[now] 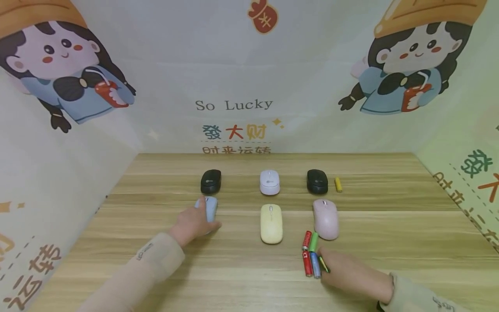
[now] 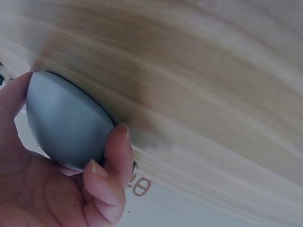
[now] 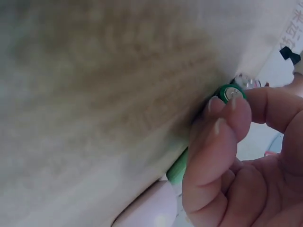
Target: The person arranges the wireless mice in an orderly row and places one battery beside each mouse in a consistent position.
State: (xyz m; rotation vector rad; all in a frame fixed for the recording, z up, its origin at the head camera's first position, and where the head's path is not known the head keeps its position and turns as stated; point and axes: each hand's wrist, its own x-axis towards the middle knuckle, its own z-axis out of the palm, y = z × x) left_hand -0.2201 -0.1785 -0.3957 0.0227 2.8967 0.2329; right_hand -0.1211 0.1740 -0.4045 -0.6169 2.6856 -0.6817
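Six mice [image 1: 271,224], wooden table [image 1: 234,273] (cartoon backdrop [image 1: 171,82]).

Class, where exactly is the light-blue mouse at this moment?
In the head view, the light-blue mouse is left of centre, gripped by the left hand, just below the leftmost black mouse and left of the yellow mouse.

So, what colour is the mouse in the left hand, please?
The mouse is light blue; the head view shows it best.
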